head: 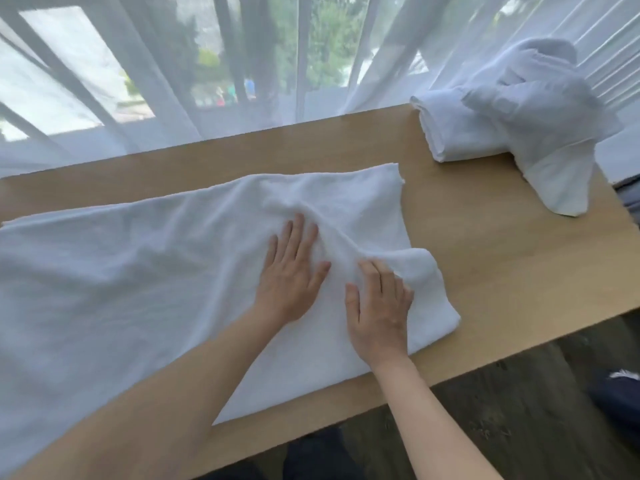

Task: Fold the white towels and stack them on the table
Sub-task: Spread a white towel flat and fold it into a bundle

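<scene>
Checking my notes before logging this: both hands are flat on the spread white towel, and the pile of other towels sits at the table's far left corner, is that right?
Not quite. The head view shows the pile of other towels at the table's far right corner, not the left. The rest holds: left hand and right hand rest on the spread white towel.

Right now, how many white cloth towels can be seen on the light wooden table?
3, perhaps more: a spread white towel under both hands, a folded white towel at the far right corner, and a crumpled white towel on it, which may hide others.
</scene>
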`<state>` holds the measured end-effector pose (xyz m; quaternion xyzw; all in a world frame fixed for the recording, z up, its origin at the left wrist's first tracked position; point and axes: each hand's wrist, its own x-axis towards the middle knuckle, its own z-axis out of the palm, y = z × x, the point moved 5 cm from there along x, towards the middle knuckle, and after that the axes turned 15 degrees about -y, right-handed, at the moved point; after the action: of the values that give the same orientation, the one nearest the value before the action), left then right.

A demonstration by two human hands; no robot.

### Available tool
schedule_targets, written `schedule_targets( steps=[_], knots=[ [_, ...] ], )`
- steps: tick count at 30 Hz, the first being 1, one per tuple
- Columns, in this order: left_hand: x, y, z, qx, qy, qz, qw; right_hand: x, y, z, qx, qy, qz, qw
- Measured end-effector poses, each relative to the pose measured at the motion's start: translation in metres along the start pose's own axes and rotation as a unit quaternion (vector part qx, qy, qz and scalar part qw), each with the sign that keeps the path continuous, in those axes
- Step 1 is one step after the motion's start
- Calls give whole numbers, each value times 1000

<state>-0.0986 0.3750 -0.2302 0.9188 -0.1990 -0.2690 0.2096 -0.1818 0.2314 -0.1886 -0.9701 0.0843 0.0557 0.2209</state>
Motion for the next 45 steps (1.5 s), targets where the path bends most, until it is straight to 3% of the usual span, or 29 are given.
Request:
schedule_targets(
  steps=[3,9,13,15,18,21,23,26,28,30,32,34,41,45],
  knots=[
    [57,26,-26,-4,28,40,999,6,41,-17,29,20,94,995],
    [159,54,-52,6,-68,18,998,20,96,-14,135,-63,239,960],
    [186,73,-51,89,-94,33,991,20,103,-18,128,-59,248,959],
    [188,81,-51,72,-91,40,992,18,107,-21,152,-82,251,953],
    [187,90,-76,-8,4,56,998,18,117,-34,210,-78,243,944],
    [192,90,-98,-101,111,68,986,33,126,-54,164,-23,225,960],
    [198,89,-94,-102,115,76,985,47,139,-58,148,-41,243,958],
    [188,84,-76,-43,78,46,995,57,163,-47,166,-98,287,938],
    [162,74,-64,16,101,34,994,58,170,-42,149,-103,298,937],
    [124,51,-49,67,123,-35,990,58,172,-40,128,-97,311,937],
    [94,23,-27,82,90,-143,982,60,169,-40,115,-82,325,935],
    [89,9,-11,88,41,-196,976,68,161,-43,91,-61,311,944],
    [135,36,-21,172,-2,-94,981,148,109,-52,59,-31,160,985],
    [113,44,-10,207,-32,21,978,183,102,-45,33,-32,173,984]
  ],
)
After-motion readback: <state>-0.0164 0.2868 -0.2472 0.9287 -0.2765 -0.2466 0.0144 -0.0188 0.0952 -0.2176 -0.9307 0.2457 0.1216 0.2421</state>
